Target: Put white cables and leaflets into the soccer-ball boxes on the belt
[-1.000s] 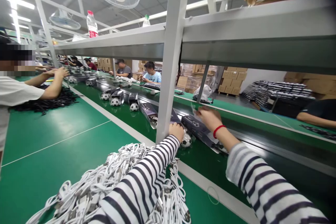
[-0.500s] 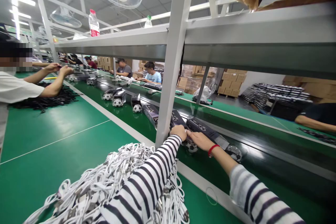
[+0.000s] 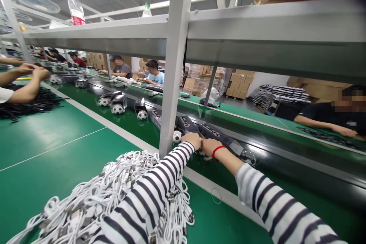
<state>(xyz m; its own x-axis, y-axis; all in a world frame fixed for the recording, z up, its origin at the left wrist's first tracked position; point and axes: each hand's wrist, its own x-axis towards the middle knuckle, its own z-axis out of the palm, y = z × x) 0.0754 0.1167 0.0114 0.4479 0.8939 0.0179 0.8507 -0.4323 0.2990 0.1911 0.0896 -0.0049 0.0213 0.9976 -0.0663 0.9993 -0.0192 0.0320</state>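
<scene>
Dark carton (image 3: 214,133) on conveyor belt (image 3: 274,158), left hand (image 3: 191,141) and right hand (image 3: 210,146) together at its near edge.
Grip unclear; white cable bundle (image 3: 122,187) heaped on green worktop (image 3: 48,148).

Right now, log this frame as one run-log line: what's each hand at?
left hand: beside ball | right hand: at dark box | nearby: white cables
</scene>
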